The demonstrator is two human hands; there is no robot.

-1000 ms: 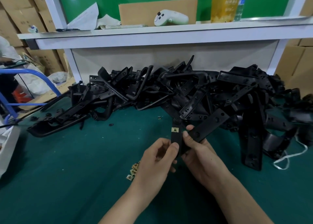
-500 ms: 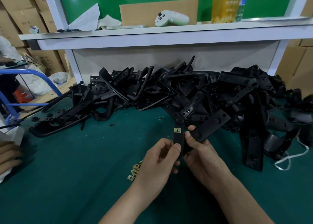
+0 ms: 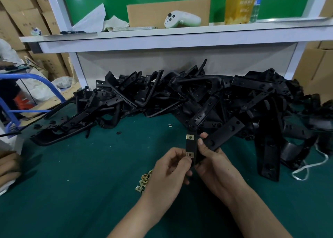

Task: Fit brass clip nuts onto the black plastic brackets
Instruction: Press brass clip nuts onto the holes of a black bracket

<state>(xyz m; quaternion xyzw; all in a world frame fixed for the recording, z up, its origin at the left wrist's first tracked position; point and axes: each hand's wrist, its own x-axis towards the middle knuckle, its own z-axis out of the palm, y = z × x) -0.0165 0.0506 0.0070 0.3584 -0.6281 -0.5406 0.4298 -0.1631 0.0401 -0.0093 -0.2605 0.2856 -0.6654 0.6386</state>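
Observation:
I hold a black plastic bracket (image 3: pixel 215 140) above the green table (image 3: pixel 75 174). My right hand (image 3: pixel 214 167) grips its lower part, thumb on the front face. One brass clip nut (image 3: pixel 190 137) sits on the upper end of the bracket's narrow arm. A second brass clip nut (image 3: pixel 189 154) sits lower on that arm, and my left hand (image 3: pixel 171 171) pinches it there. A small heap of loose brass clip nuts (image 3: pixel 144 181) lies on the table just left of my left wrist.
A big pile of black brackets (image 3: pixel 180 100) fills the table's far side under a white shelf (image 3: pixel 162 37). A white cord (image 3: pixel 306 167) lies at the right. Another person's hand (image 3: pixel 9 165) rests at the left edge, by a blue cart frame (image 3: pixel 36 79).
My left thumb has slid down off the bracket arm, uncovering a second brass nut at its lower end. Another person's hand has come in at the left edge.

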